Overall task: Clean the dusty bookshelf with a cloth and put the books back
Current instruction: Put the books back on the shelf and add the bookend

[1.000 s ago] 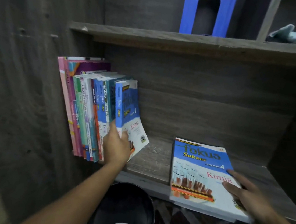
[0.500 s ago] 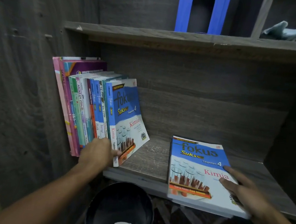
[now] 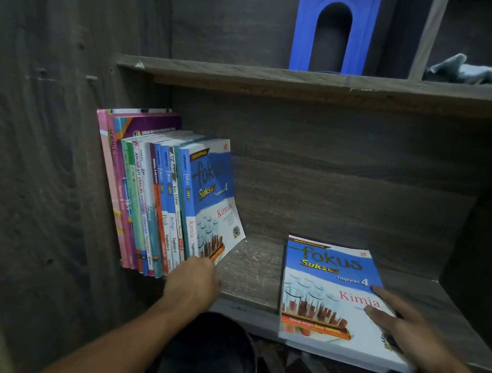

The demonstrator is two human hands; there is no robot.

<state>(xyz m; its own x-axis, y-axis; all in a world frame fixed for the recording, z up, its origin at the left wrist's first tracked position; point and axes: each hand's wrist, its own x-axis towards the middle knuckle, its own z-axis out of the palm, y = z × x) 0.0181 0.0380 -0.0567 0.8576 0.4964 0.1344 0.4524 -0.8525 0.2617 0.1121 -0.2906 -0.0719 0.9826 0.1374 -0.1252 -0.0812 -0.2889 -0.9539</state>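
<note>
"Since the flat book (image 3: pixel 333 295) is looking like a thin, glossy paperback, it is probably going to be light, bendy and a little slippery, so gripping it along the spine edge is looking safer than lifting it by a corner."

"And where is it lying?"

"It is lying cover up on the lower shelf (image 3: pixel 253 275), well apart from the row of books (image 3: pixel 151 206) on the left, with its near edge overhanging the shelf front. The right hand (image 3: pixel 405 333) is resting on the cover's right side, fingers straight and spread, pressing rather than gripping."

"What is the left hand doing?"

"The left hand (image 3: pixel 192 281) is reaching to the foot of the row, touching the leaning end book (image 3: pixel 211 188). Its back is facing the camera, so whether its fingers are pinching anything is not showing. The 2 forearms are stretching forward over a dark bin (image 3: pixel 215 350), and the cloth (image 3: pixel 487 73) is lying on the upper shelf."
</note>
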